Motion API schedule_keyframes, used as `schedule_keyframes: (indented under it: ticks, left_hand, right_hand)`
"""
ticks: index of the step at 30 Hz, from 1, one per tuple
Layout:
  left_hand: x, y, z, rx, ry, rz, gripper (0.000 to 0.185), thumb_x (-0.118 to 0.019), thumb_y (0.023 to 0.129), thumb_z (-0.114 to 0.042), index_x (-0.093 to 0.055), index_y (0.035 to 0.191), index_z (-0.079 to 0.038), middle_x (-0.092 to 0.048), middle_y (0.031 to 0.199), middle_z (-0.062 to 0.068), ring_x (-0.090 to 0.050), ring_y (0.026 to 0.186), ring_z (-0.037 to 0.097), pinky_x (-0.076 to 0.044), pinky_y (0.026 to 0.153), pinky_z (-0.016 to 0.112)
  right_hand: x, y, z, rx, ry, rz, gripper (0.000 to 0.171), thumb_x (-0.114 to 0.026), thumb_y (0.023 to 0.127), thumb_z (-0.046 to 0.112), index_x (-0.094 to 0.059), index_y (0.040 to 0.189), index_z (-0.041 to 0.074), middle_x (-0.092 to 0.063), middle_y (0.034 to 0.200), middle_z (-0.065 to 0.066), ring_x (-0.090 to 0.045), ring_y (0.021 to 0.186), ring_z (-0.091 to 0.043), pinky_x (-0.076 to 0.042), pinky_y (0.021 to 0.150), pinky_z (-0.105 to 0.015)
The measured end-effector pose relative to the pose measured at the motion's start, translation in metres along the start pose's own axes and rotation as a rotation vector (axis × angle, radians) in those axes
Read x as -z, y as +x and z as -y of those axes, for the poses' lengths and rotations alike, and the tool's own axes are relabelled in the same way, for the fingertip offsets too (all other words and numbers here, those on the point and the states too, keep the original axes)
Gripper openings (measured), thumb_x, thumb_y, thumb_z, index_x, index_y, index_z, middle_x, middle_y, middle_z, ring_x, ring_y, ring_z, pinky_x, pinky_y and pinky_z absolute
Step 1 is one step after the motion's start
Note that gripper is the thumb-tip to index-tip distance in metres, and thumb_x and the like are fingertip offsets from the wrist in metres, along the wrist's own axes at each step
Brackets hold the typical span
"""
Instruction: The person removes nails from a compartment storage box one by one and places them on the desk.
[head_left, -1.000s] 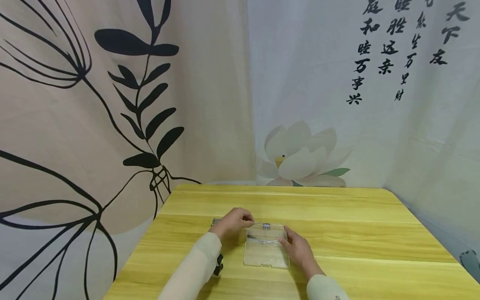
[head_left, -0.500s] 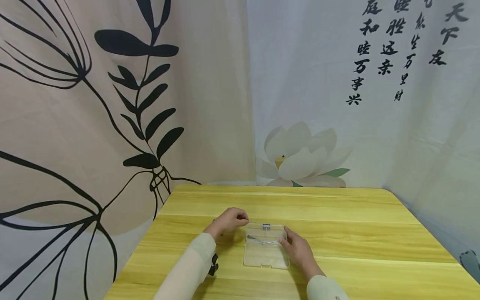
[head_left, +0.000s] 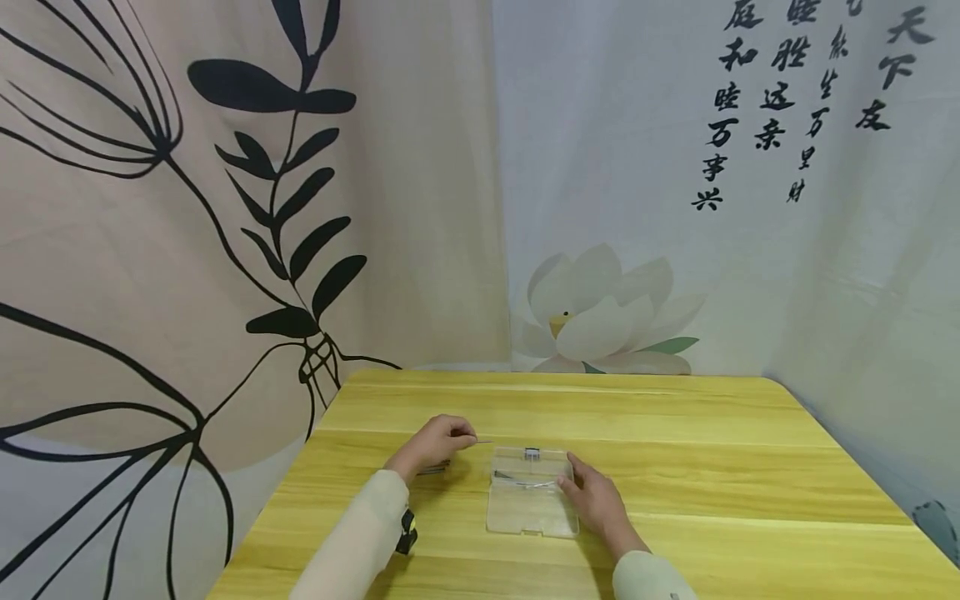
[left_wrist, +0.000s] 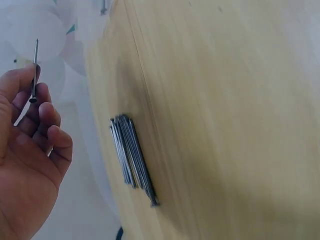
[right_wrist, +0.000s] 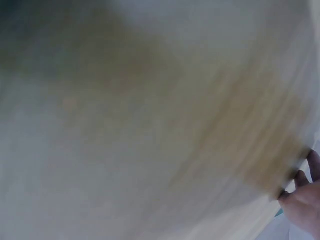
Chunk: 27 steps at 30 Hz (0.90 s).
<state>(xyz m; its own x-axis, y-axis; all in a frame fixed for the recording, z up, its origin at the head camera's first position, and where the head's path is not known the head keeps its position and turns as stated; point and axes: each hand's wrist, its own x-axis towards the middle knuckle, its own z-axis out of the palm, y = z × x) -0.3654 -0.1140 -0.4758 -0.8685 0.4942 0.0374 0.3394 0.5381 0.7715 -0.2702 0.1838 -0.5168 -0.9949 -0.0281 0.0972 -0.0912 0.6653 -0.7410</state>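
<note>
A: Take the clear plastic box as our landmark. Where do we stand?

B: Our left hand has drawn back to the left of the box. A second ago it was at the box's far left corner; now it is clear of the box, above the bundle of nails lying on the yellow table.

A: Holding what?

B: A single nail pinched between thumb and curled fingers, its tip pointing toward the box. The left wrist view shows it plainly.

A: And the right hand?

B: It hasn't moved. It rests against the box's right edge, fingers relaxed and fairly straight, steadying it rather than gripping. Its wrist view is too blurred to add anything.

A: So what do we make of the shift?

B: Something thin and metal already lies in the far part of the box. We judge another nail is being fetched for it.
</note>
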Motion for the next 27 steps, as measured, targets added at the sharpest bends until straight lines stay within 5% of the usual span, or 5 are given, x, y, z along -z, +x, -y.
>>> schedule_keyframes:
  ticks: [15, 27]
  left_hand:
    - [0.020, -0.020, 0.021, 0.034, -0.036, -0.024, 0.024, -0.058, 0.103, -0.021, -0.068, 0.109, 0.000, -0.066, 0.104, 0.017, -0.061, 0.096, 0.035, -0.049, 0.080, 0.041]
    - [0.034, -0.038, 0.041, 0.069, 0.000, -0.074, 0.020, -0.059, 0.101, -0.018, -0.069, 0.105, -0.001, -0.065, 0.097, 0.014, -0.056, 0.085, 0.026, -0.046, 0.072, 0.035]
  right_hand:
    - [0.000, 0.000, -0.001, -0.003, 0.010, -0.005, 0.053, -0.056, 0.102, 0.022, -0.043, 0.147, -0.003, -0.051, 0.139, -0.029, -0.041, 0.131, -0.050, -0.033, 0.105, -0.061]
    - [0.000, 0.000, -0.001, -0.005, 0.002, -0.002, 0.053, -0.056, 0.103, 0.024, -0.043, 0.147, -0.002, -0.051, 0.139, -0.028, -0.041, 0.131, -0.050, -0.033, 0.105, -0.061]
